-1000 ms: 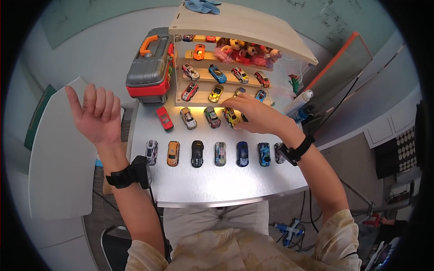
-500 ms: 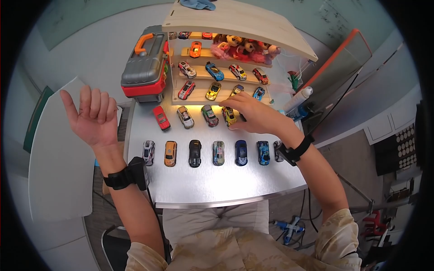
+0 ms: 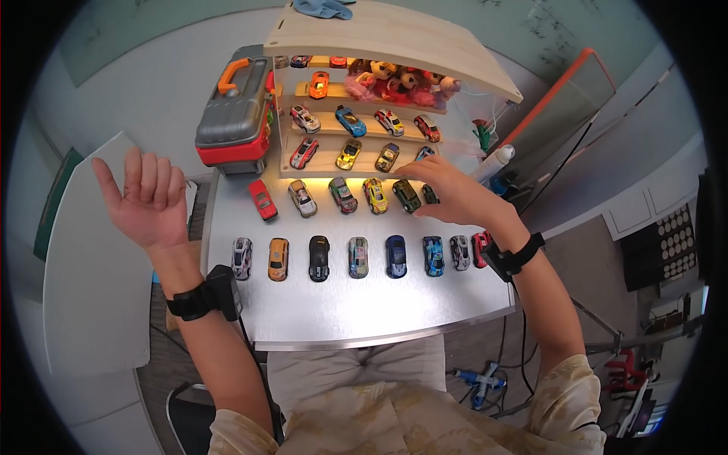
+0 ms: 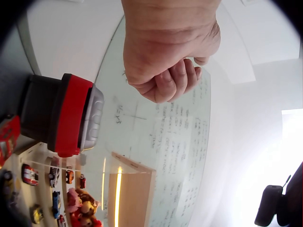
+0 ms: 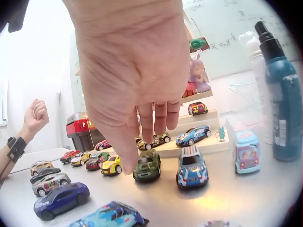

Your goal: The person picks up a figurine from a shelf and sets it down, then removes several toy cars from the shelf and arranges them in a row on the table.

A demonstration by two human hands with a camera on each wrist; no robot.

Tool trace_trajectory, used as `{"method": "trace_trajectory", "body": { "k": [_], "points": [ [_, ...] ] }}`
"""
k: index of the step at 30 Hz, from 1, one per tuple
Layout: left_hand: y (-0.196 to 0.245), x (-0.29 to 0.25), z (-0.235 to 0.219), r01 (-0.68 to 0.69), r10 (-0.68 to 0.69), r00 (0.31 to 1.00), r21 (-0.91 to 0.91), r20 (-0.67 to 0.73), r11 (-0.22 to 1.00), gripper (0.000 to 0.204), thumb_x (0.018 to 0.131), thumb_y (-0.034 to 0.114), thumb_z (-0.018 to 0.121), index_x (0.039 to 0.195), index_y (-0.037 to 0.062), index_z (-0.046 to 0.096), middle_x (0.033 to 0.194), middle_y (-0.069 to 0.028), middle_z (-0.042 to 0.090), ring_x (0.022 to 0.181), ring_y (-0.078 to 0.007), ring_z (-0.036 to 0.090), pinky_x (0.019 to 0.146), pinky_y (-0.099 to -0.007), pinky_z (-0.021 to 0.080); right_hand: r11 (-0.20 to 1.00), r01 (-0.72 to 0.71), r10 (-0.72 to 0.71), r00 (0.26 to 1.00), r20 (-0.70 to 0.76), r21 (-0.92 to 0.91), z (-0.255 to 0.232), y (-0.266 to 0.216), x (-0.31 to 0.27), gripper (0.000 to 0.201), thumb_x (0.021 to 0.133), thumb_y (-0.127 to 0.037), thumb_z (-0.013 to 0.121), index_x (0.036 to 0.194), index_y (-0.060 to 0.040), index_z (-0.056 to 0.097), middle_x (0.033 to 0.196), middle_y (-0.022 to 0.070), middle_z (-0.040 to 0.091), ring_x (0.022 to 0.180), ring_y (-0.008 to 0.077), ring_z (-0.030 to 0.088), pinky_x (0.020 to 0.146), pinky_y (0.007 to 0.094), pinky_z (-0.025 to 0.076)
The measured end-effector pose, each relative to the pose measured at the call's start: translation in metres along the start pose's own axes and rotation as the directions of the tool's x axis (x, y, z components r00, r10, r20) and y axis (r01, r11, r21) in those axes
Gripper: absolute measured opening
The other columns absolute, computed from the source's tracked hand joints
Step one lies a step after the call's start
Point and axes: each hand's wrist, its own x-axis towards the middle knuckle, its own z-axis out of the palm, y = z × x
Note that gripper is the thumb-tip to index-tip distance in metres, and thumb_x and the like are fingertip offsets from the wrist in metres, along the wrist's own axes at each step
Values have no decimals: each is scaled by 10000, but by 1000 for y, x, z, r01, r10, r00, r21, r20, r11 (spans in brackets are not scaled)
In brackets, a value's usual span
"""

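My right hand point(image 3: 459, 193) reaches over the row of toy cars nearest the shelf, arched fingers relaxed. Its thumb tip is right at a dark green toy car point(image 5: 147, 166), the fingers beyond it. To one side stands a yellow toy car point(image 3: 374, 196), to the other a blue-and-white one point(image 5: 192, 168). Raised left of the table, my left hand point(image 3: 149, 199) holds nothing; its fingers bend loosely toward the palm, thumb apart in the head view. Nearer me lies a second row, with a black car point(image 3: 319, 258) and a dark blue car point(image 3: 396, 256).
Behind the rows, a lit wooden shelf point(image 3: 326, 164) carries toy cars and dolls point(image 3: 402, 81). A grey and red toolbox point(image 3: 236, 121) stands to its left. A blue spray bottle point(image 5: 284, 104) and a light blue toy van point(image 5: 246, 151) stand at the right.
My right hand has moved right, from around the yellow car to the dark green one, leaving the yellow car uncovered. The left hand keeps its pose. The head view has shifted slightly.
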Motion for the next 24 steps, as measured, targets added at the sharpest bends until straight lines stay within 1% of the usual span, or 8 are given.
{"method": "trace_trajectory", "body": {
  "k": [5,7,11,14,17,20,23,24],
  "points": [
    [2,1,-5,15,-13,999,-32,44,999,586,1093,513,455,655,135,361,566,27,272,475,-103,214,478,-284,205,1000,-1,1,1000,-9,13,10,6,-1,705,798,-52,830,1439,-69,536,1370,125,597,1325,322,486,1150,411,417],
    [2,1,-6,16,-14,998,-38,55,999,585,1094,512,453,656,134,362,565,26,273,475,-105,215,479,-285,208,1000,-24,24,1000,3,5,12,7,1,699,807,-58,826,1442,-68,534,1366,128,598,1321,321,487,1148,408,418],
    [2,1,-6,10,-9,999,-43,44,999,585,1095,511,451,657,133,361,567,24,275,476,-105,214,480,-285,206,999,-47,47,999,26,-12,12,6,2,688,827,-80,820,1450,-69,529,1366,136,598,1321,319,485,1143,408,420],
    [3,1,-8,12,-10,999,-52,52,999,582,1095,509,451,660,132,363,569,24,277,479,-105,211,483,-285,204,999,-44,44,999,19,-17,12,7,1,684,836,-98,818,1454,-69,526,1346,142,600,1305,326,499,1133,408,425],
    [2,1,-8,12,-9,999,-60,49,998,578,1096,506,451,665,130,366,571,25,277,481,-104,208,485,-285,202,1000,13,-14,999,-29,-10,11,9,-4,687,837,-110,823,1454,-66,524,1341,147,596,1298,333,513,1122,409,432],
    [2,0,-9,11,-8,999,-69,38,998,575,1096,505,450,669,128,369,572,27,278,483,-101,206,486,-284,200,995,-83,87,993,-85,56,-4,10,-14,708,827,-108,833,1460,-64,518,1374,155,583,1313,332,516,1119,413,436],
    [3,0,-9,15,-11,998,-72,56,997,574,1098,503,446,670,127,371,571,29,279,483,-99,207,486,-283,200,989,-138,141,989,-51,56,-13,19,-27,730,818,-88,835,1470,-69,509,1421,157,568,1354,327,490,1137,411,430],
    [3,1,-9,16,-12,998,-72,58,997,574,1099,502,444,670,127,371,570,30,280,482,-99,207,486,-283,200,990,-135,136,990,-29,43,-12,21,-29,739,813,-80,836,1475,-73,506,1425,155,567,1360,327,485,1144,409,428]
  ]
}}
